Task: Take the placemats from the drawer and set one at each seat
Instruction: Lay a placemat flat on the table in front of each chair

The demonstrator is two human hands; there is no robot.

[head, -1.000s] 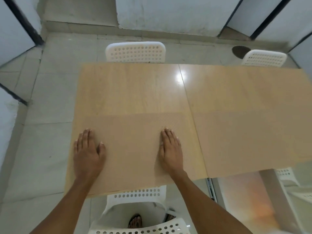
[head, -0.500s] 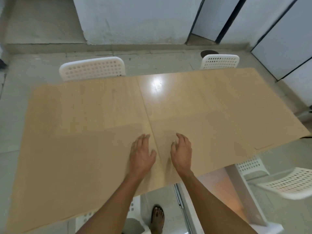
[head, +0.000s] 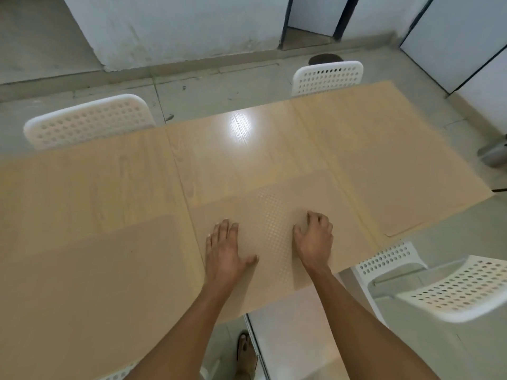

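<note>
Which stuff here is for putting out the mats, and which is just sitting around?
For the job:
- beige dotted placemat under both hands
- left hand, right hand
- beige placemat at left
- pale wooden table
- white perforated plastic chairs

Just around:
- grey round object on floor

My left placemat [head: 90, 283] runs off the frame's left and bottom edges. The near right chair [head: 452, 289] is cropped at the right edge. The table [head: 247, 149] hides both far chairs' seats. I can't tell whether my right hand's [head: 314, 237] curled fingers pinch anything.
</note>
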